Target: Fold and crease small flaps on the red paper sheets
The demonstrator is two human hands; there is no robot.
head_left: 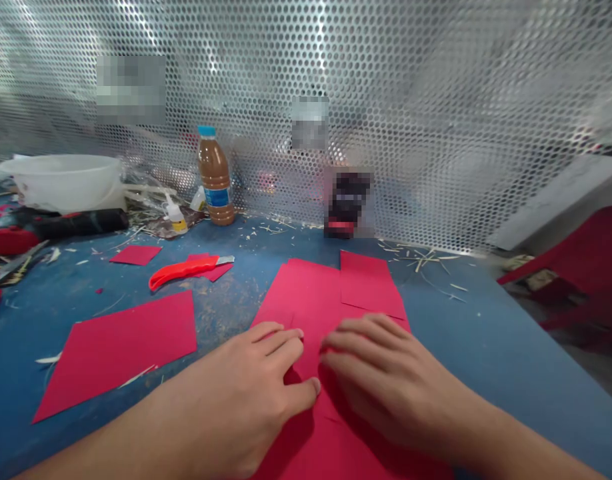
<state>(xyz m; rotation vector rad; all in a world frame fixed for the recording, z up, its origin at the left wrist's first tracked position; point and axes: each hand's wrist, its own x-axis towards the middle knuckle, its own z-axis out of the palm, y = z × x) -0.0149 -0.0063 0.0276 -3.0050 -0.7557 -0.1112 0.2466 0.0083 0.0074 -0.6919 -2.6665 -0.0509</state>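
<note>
A long red paper sheet [314,287] lies in front of me, with smaller red pieces on it. One rectangular red piece [369,283] rests at its far right corner. On the sheet's left part is my left hand [266,387], thumb and fingers apart, fingertips touching the paper. My right hand [386,373] is across from it on the right part, fingers laid over the paper and its thumb hidden. Between the two hands is a narrow strip of red paper. Whether either hand pinches an edge does not show.
Left on the blue table [236,313] lie a red sheet [131,340], an orange-red utility knife [186,270] and paper scraps. Behind them are a power tool [61,227], white tub [69,180], glue bottle [176,217] and brown drink bottle [216,180]. A perforated metal wall [426,133] borders the back.
</note>
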